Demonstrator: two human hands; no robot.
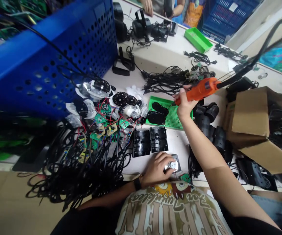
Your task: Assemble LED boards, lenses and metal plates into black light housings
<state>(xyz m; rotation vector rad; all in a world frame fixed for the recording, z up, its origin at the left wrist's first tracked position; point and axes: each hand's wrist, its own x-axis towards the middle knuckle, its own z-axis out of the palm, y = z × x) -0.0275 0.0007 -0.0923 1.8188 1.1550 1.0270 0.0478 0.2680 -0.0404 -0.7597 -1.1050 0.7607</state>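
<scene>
My right hand (184,103) is wrapped round an orange electric screwdriver (201,88), held out over the right edge of a green perforated tray (173,115). A black cable runs from the tool up to the right. My left hand (157,169) rests near the table's front edge, fingers closed on a small round silver part (173,165) that sits on a grey square piece. Two black plastic housings (150,140) lie side by side just beyond my left hand. Black parts lie in the green tray.
A big blue perforated crate (57,49) stands at the left. Tangled black wires and small green circuit boards (94,137) cover the left of the table. An open cardboard box (253,117) sits at the right, with black parts beside it. Another person's hands (148,6) work at the far side.
</scene>
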